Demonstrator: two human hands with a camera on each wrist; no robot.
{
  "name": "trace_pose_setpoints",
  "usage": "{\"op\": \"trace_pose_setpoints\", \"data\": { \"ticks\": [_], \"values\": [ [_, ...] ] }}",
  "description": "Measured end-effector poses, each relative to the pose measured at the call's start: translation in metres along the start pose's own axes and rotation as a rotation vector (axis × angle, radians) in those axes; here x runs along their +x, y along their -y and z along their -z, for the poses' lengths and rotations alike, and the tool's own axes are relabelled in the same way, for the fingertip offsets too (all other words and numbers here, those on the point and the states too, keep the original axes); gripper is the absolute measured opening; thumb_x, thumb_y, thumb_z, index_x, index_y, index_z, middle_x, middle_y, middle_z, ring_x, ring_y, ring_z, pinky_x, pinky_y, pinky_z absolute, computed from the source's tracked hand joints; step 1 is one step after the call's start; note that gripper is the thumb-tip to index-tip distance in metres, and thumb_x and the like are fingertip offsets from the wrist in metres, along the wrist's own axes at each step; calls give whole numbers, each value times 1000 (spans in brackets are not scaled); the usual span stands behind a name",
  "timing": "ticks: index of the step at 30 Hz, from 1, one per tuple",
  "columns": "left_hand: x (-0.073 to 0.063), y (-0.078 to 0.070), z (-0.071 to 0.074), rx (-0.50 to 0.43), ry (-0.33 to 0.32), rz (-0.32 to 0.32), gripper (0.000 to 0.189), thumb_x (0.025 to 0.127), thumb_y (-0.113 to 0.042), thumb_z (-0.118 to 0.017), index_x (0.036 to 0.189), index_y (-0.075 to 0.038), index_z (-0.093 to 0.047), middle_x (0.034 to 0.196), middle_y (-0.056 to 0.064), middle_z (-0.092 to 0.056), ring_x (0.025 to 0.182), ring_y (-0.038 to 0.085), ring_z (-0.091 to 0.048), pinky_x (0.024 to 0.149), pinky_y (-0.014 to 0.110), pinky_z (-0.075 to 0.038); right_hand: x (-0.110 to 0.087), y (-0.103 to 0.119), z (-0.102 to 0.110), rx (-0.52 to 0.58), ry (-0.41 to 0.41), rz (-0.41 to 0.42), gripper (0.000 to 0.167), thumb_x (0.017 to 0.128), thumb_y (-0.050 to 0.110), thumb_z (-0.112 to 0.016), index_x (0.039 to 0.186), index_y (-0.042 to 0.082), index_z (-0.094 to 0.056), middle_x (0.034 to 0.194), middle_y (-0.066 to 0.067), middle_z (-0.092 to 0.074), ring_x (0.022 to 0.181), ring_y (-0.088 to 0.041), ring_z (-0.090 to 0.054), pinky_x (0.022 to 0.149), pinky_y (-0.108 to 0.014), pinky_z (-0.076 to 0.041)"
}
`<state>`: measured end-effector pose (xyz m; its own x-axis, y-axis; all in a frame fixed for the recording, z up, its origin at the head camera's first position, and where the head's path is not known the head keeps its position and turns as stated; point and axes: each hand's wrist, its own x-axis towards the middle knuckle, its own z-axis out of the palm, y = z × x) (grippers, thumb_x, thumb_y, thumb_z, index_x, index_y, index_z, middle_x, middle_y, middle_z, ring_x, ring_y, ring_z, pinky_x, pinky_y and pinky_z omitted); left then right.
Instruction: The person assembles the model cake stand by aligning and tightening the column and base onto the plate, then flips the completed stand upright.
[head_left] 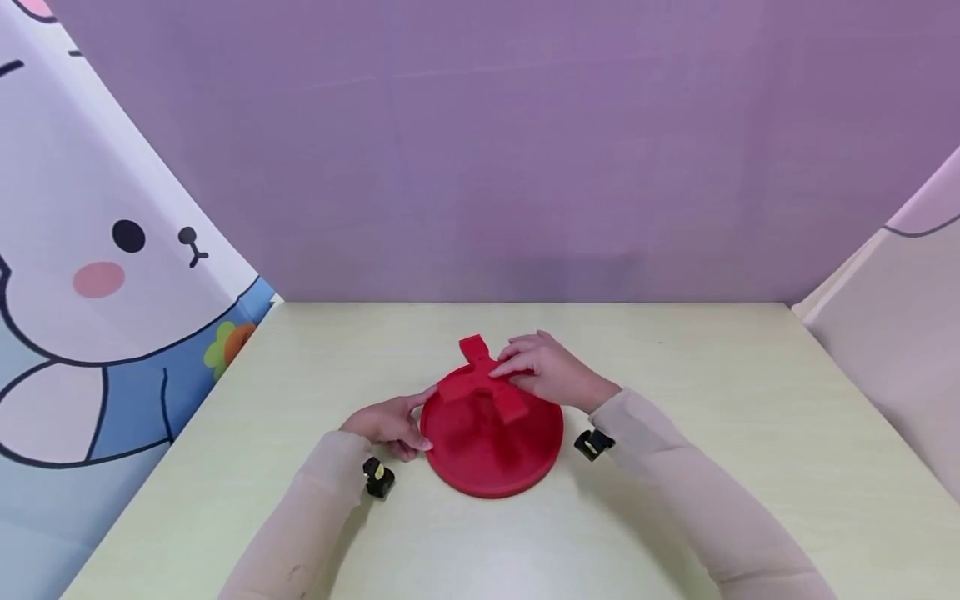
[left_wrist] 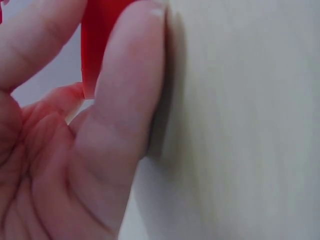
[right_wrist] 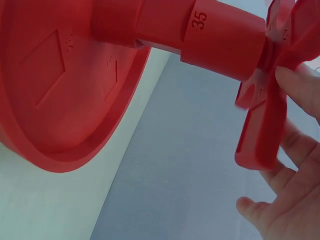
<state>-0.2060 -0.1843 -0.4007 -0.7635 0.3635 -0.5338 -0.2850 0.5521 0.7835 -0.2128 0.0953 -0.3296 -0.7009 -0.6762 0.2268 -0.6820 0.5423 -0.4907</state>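
A red plastic stand has a round, rimmed base (head_left: 491, 471) lying on the table. Rising from it is a thick post, whose collar (right_wrist: 225, 42) carries the number 35 in the right wrist view. A four-armed cross-shaped top (head_left: 478, 382) caps the post. My left hand (head_left: 386, 423) grips the base's left edge, thumb and a finger spread along the rim. Close up in the left wrist view, the thumb (left_wrist: 130, 75) covers much of the red edge. My right hand (head_left: 547, 367) holds the cross by an arm, one fingertip in front and other fingers behind it.
The pale wooden table (head_left: 675, 350) ends at a purple cloth backdrop (head_left: 480, 167). Cloth with a cartoon animal (head_left: 127, 350) hangs along the left side, and a light cloth (head_left: 892, 308) borders the right. Black wrist devices (head_left: 378, 477) sit at both sleeves.
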Motion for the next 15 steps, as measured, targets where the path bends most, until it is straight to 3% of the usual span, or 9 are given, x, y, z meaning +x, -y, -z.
{"op": "trace_pose_setpoints", "data": {
  "ticks": [5,7,11,15],
  "values": [
    [1,1,-1,11,4,-6,93,83,2,-70,155,-19,-14,65,8,-58,51,14,-49,55,23,-49,-3,3,-3,-36,-17,-31,31,82,4,-74,112,10,-73,112,-9,-64,108,-26,-58,108,-58,-25],
    [1,1,-1,16,0,-7,94,83,2,-70,155,-18,-14,67,9,-60,52,15,-51,56,23,-50,-5,4,-5,-49,-19,-33,32,82,6,-75,113,10,-72,112,-8,-64,106,-25,-58,105,-55,-34],
    [1,0,-1,16,-1,-5,93,83,1,-71,155,-18,-14,66,9,-59,52,14,-50,57,23,-50,-8,6,-7,-63,-39,-26,33,81,6,-75,114,9,-72,111,-7,-64,102,-23,-59,86,-38,-52],
    [2,-2,0,12,7,1,93,83,-1,-72,155,-20,-16,64,8,-56,52,14,-49,55,22,-48,-11,7,-10,-94,-72,-30,30,83,7,-73,112,10,-72,106,-5,-64,91,-18,-60,71,-25,-53]
  ]
}}
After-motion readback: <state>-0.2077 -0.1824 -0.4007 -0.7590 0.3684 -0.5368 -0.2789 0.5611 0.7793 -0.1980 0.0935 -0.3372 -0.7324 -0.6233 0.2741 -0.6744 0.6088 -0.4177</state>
